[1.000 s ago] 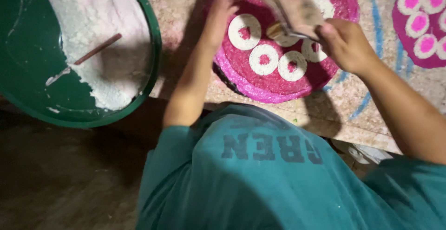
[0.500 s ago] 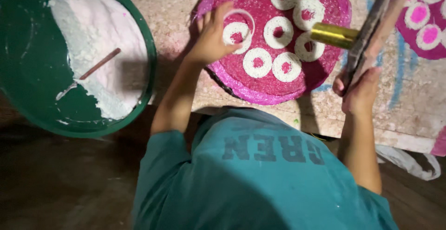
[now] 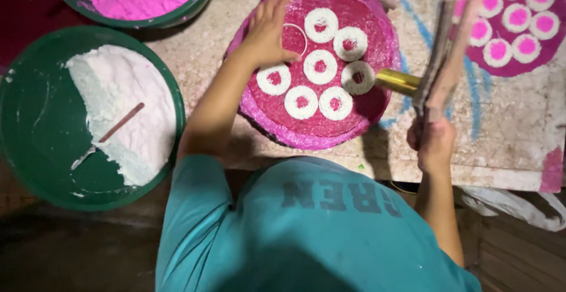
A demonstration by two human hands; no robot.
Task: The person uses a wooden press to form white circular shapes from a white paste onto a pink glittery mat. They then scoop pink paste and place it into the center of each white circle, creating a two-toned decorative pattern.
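Magenta powder disc under two bare hands, head view.

Pink round powder disc (image 3: pixel 318 121) lies on the speckled stone worktop (image 3: pixel 194 50), bearing seven white powder rings (image 3: pixel 320 67) with pink centres. Left hand (image 3: pixel 268 30) rests with its grip spread flat on the disc's edge at ten o'clock. Right hand (image 3: pixel 435 142), grip pressed around a long wooden-handled tool (image 3: pixel 448 50) with a gold metal tube (image 3: pixel 398 81), holds it at the disc's three o'clock. Green round tub of white powder (image 3: pixel 35 150) sits at nine o'clock.
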